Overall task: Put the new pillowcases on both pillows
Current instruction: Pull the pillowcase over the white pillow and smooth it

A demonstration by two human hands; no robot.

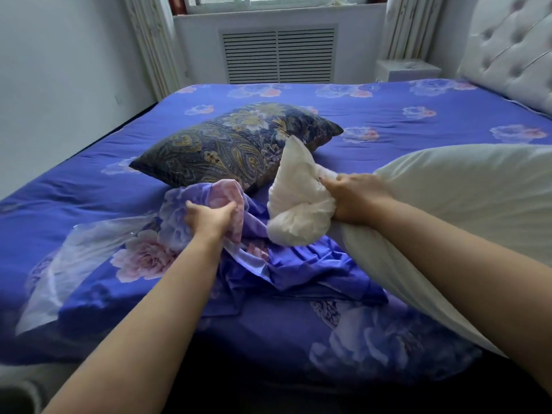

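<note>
**Bedroom lot, pillowcase change: one pillow bare, one not yet stripped**

While only the head view is on file, every entry below is taken from it.

1. Bare white pillow (pixel 448 210), at 3 o'clock. Uncovered. It lies slanted across the near right of the bed, one end bunched toward the centre.
2. Right hand (pixel 355 198), just right of centre. Fingers clenched on the bunched end of the white pillow, squeezing it narrow.
3. New pillowcase (pixel 268 264), blue-violet with pink flowers, at 6 to 7 o'clock of centre. Crumpled on the bed, just beside the gathered pillow end; the two look close to touching, but contact cannot be confirmed.
4. Left hand (pixel 209 219), left of centre. Fingers curled round a raised fold of the new pillowcase, seemingly near its opening.
5. Patterned pillow (pixel 236 144), at 11 to 12 o'clock. Dark paisley cover on; lies flat and apart from both hands.
6. Clear plastic wrapper (pixel 74 264), at 8 o'clock, lying flat on the bed.
7. Bed sheet (pixel 418 115), blue floral, beneath all items. Tufted headboard (pixel 513 55) at 2 o'clock; radiator grille (pixel 277 55) at 12 o'clock.

Progress, as judged: neither pillow is in a new case. The white pillow appears ready for insertion; the paisley pillow probably needs stripping and covering. A second new pillowcase cannot be told apart.
</note>
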